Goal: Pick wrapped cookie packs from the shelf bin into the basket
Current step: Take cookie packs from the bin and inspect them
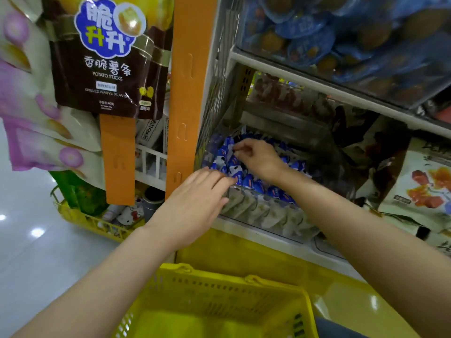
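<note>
Several blue-and-white wrapped cookie packs point(240, 178) fill a clear-fronted shelf bin point(268, 215). My right hand point(258, 158) is deep in the bin, fingers curled, and pinches the top edge of one cookie pack point(228, 145) at the back left. My left hand point(195, 193) reaches over the bin's front left corner, fingers nearly straight, with its fingertips touching the front packs; its thumb is hidden. The yellow basket point(244, 281) sits below both forearms with nothing visible inside.
An orange upright strip point(188, 93) stands just left of the bin. Potato stick bags point(109, 57) hang on the left. A shelf of blue snack cups point(341, 40) is overhead. Large snack bags point(419, 186) crowd the right. Another yellow basket point(80, 219) stands on the floor at left.
</note>
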Tool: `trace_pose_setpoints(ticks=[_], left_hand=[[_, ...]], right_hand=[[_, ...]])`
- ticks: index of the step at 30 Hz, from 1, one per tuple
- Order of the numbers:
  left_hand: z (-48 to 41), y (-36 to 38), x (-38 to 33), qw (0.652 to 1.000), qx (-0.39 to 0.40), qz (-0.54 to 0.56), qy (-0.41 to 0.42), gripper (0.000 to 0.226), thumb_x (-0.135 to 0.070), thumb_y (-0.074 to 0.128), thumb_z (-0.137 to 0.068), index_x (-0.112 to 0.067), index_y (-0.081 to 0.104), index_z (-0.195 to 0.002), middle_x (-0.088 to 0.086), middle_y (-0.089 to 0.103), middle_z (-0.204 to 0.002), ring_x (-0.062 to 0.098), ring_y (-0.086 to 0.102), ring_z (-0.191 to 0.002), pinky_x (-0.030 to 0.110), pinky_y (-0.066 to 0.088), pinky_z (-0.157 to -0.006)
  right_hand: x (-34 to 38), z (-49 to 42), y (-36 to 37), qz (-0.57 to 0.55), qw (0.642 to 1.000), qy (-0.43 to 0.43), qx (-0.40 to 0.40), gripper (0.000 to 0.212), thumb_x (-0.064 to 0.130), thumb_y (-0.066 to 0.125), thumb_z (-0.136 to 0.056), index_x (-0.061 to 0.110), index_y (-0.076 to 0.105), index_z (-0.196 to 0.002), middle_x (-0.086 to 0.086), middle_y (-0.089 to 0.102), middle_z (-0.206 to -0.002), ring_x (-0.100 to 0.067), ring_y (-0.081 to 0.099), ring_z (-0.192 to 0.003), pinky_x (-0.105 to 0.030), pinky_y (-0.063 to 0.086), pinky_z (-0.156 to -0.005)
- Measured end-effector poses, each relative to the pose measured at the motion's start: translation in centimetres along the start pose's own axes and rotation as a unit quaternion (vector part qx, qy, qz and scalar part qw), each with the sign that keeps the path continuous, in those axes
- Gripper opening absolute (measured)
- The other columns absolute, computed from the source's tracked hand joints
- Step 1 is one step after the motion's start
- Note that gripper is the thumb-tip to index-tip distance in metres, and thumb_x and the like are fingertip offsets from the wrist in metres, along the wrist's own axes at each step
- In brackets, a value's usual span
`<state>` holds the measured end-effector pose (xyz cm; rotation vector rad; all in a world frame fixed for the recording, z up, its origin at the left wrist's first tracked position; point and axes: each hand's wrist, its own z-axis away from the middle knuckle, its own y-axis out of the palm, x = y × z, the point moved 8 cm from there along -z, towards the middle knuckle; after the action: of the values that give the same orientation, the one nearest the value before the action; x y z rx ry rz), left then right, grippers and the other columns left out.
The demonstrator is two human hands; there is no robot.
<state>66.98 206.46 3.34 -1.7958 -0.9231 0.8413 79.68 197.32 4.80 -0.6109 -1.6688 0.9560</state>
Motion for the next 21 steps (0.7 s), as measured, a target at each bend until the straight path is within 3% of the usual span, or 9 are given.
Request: trace_pose_setpoints(ticks=[4,6,10,15,17,21], left_hand=[[0.3,-0.2,0.0,1.0,-0.003,0.008,0.008,0.039,-0.027,0.036,-0.099,-0.017,0.036,-0.137,-0.001,0.043,-0.132,0.016,0.035,-0.126,0.021,0.011,-0.109],[0.3,-0.2,0.0,1.0,-0.012,0.015,0.005,0.04,-0.027,0.036,-0.099,-0.017,0.036,-0.137,-0.001,0.043,-0.133,0.016,0.034,-0.126,0.021,0.009,-0.109],[0.2,-0.3,0.0,0.999,-0.032,0.02,0.006,0.039,-0.027,0.036,-0.099,-0.017,0.036,-0.137,0.0,0.043,-0.132,0.017,0.033,-0.126,0.021,0.006,-0.109],[0.2,-0.4,-0.1,0.998,-0.053,0.028,0.005,0.038,-0.027,0.036,-0.099,-0.017,0.037,-0.135,0.0,0.044,-0.131,0.017,0.034,-0.125,0.021,0.003,-0.109],[0.2,-0.4,0.0,0.998,-0.06,0.035,0.0,0.036,-0.028,0.036,-0.099,-0.018,0.039,-0.133,0.0,0.045,-0.13,0.018,0.034,-0.125,0.022,0.005,-0.111],[0.2,-0.3,0.0,0.996,-0.08,0.041,-0.022,0.035,-0.028,0.032,-0.099,-0.018,0.039,-0.133,0.0,0.043,-0.134,0.017,0.03,-0.13,0.021,0.0,-0.113]], right_hand=[[0.4,-3.4,2.7,0.01,1.0,0.006,0.026,0.033,0.014,0.052,-0.094,0.005,0.054,-0.126,-0.012,0.059,-0.125,-0.022,0.054,-0.114,-0.023,0.039,-0.093],[0.5,-4.4,2.8,0.023,1.0,0.005,0.015,0.033,0.014,0.051,-0.094,0.005,0.055,-0.125,-0.012,0.059,-0.126,-0.024,0.054,-0.115,-0.021,0.038,-0.09],[0.0,-5.9,2.9,0.075,0.997,0.026,0.01,0.031,0.018,0.052,-0.093,0.005,0.058,-0.121,-0.015,0.06,-0.124,-0.029,0.055,-0.113,-0.034,0.042,-0.094],[-0.4,-6.4,3.5,0.125,0.991,0.051,0.016,0.022,0.017,0.055,-0.092,0.001,0.066,-0.103,-0.017,0.066,-0.109,-0.029,0.06,-0.103,-0.035,0.048,-0.088],[-0.3,-6.0,2.9,0.083,0.996,0.035,-0.018,0.015,0.013,0.058,-0.09,0.002,0.067,-0.094,-0.013,0.068,-0.102,-0.025,0.061,-0.099,-0.033,0.048,-0.088],[1.1,-3.7,-0.9,0.045,0.989,-0.023,-0.14,0.01,0.015,0.058,-0.09,0.009,0.066,-0.087,0.0,0.063,-0.084,-0.014,0.059,-0.083,-0.024,0.042,-0.073]])
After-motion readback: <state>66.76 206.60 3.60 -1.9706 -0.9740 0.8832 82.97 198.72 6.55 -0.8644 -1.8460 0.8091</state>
